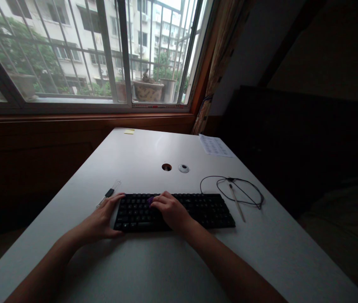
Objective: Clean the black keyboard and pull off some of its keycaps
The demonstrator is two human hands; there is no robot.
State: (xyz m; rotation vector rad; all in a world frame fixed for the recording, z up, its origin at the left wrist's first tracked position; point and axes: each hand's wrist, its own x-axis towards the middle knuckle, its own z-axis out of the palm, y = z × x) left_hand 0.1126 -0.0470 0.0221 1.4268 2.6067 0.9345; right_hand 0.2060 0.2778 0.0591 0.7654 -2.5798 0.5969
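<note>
A black keyboard (204,212) lies on the white table in front of me. My left hand (103,219) grips its left end, the thumb at the near corner and the fingers at the far corner. My right hand (172,210) is over the left-middle keys, its fingers closed on a small purple piece (150,200) pressed against the keys. Most of that piece is hidden under the fingers, so I cannot tell whether it is cloth or something softer. Just beyond my left fingers is a black binder clip (110,192) with wire handles.
The keyboard's black cable (256,204) lies coiled at the right, with a thin dark-tipped stick (237,204) across it. Further back are a round cable hole (166,167), its grey cover (183,168), a printed sheet (216,146) and yellow sticky notes (129,131). A window stands behind.
</note>
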